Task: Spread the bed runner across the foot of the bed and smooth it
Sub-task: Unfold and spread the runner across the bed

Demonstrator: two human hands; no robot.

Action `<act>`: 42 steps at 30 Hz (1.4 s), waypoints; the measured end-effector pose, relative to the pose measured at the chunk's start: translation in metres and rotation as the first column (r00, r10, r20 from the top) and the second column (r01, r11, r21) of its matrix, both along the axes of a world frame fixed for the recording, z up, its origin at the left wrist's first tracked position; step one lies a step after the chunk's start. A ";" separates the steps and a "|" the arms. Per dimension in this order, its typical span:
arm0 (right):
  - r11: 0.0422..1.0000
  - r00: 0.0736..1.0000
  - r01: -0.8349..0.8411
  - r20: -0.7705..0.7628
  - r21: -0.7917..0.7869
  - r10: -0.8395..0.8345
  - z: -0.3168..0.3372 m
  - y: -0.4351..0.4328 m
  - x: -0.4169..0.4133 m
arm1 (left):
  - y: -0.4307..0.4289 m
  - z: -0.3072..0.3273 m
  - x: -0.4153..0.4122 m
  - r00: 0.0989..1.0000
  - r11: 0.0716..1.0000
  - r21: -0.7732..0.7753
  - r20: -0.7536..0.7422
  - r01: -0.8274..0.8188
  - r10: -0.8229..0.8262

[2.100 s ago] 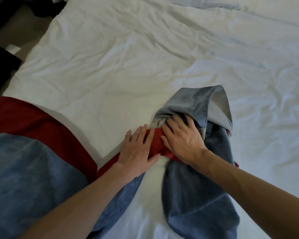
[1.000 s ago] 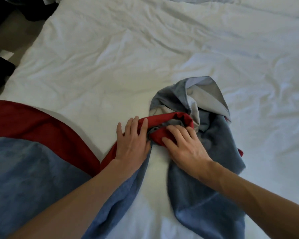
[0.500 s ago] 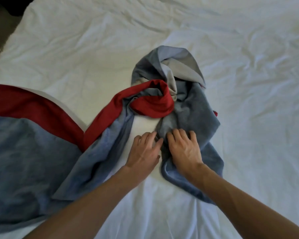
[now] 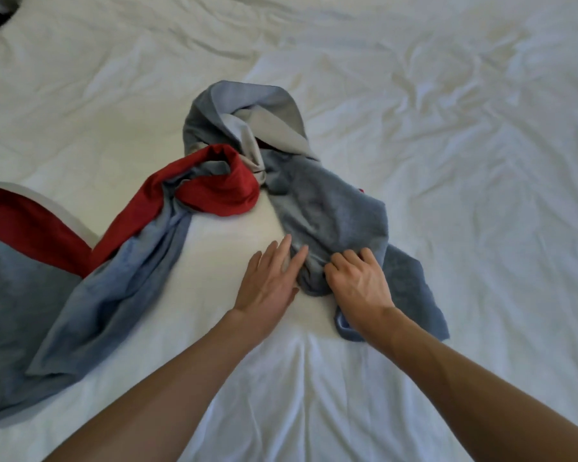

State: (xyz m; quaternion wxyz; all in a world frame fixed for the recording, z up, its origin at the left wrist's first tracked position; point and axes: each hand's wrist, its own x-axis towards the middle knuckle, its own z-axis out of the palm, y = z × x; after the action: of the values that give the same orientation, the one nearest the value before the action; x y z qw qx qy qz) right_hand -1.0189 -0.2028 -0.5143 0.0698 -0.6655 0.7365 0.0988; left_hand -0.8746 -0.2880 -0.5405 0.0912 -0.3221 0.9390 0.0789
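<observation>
Lying twisted on the white sheet (image 4: 447, 161), the bed runner (image 4: 331, 208) is blue-grey with a red border and a pale backing. Its flat portion sits at the left edge. From there its length runs rightward to mid-bed and loops, and the free end turns back toward the person. The left hand (image 4: 267, 281) lies flat on the sheet, fingers straight, tips touching the runner's edge. The right hand (image 4: 357, 281) has its fingers curled, gripping bunched blue fabric of the free end.

Both hands, left hand (image 4: 268, 281) flat and right hand (image 4: 359, 281) gripping, meet the twisted bed runner (image 4: 331, 208) on the white bed (image 4: 447, 161).
</observation>
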 end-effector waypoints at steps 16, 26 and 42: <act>0.994 0.999 -0.046 -0.032 -0.103 0.043 -0.005 0.061 -0.071 | 0.025 -0.007 -0.093 0.988 0.989 -0.027 0.056 0.146 -0.144; 0.988 0.998 -0.037 0.045 -0.149 0.044 -0.012 0.085 -0.124 | 0.053 -0.007 -0.136 0.987 0.991 -0.068 0.121 0.118 -0.110; 0.990 0.996 -0.089 -0.009 -0.109 0.088 -0.007 0.203 -0.324 | 0.194 -0.015 -0.326 0.984 0.998 0.029 0.168 -0.058 0.052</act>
State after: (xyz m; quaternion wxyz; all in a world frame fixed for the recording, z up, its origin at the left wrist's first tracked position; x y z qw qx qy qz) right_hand -1.3425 0.0000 -0.5212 0.0272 -0.7001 0.7107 0.0627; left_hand -1.2007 -0.0940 -0.5559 0.1728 -0.3517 0.9174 0.0699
